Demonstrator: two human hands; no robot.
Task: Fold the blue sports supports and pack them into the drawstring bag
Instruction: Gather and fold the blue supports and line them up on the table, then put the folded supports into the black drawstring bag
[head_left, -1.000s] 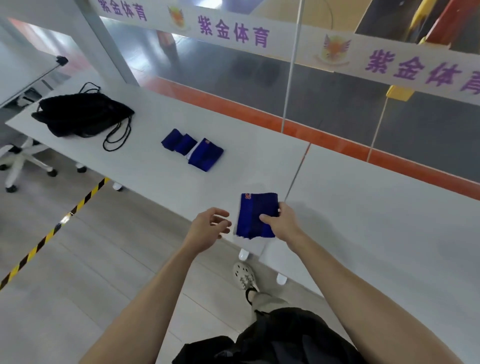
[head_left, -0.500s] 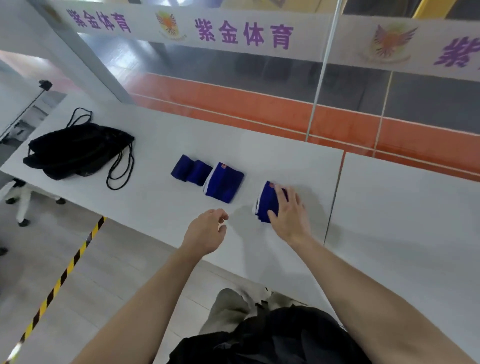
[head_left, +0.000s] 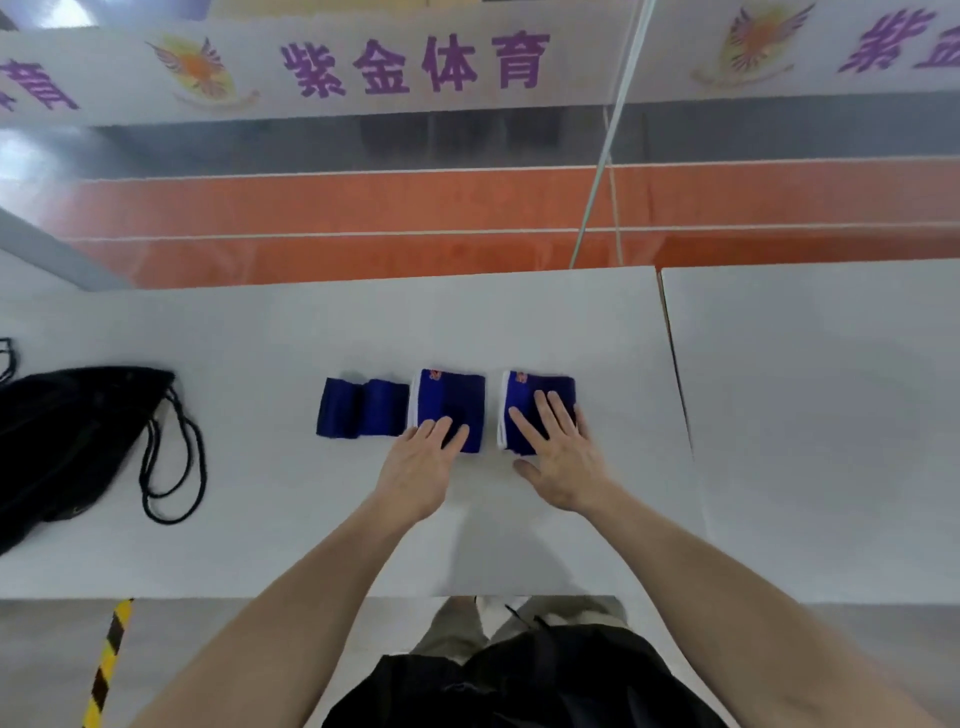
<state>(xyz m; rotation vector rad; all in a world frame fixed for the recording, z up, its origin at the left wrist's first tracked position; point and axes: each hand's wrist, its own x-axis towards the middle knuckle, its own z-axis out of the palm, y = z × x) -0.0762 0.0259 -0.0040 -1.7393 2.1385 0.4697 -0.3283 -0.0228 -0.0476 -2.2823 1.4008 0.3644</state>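
Three folded blue supports lie in a row on the white table. The left support is a plain dark blue roll. The middle support has a white edge and an orange mark; the fingers of my left hand rest flat on its near part. The right support looks the same, and my right hand lies flat on it with fingers spread. The black drawstring bag lies at the table's left end, its cord looped beside it.
A second white table abuts on the right, with a seam between them. A glass wall with an orange band and a banner stands behind the tables. Yellow-black floor tape shows at the lower left.
My right hand set the folded support down to the right of the middle one and lies flat on it. My left hand moved forward onto the middle support. The view swung toward the table.
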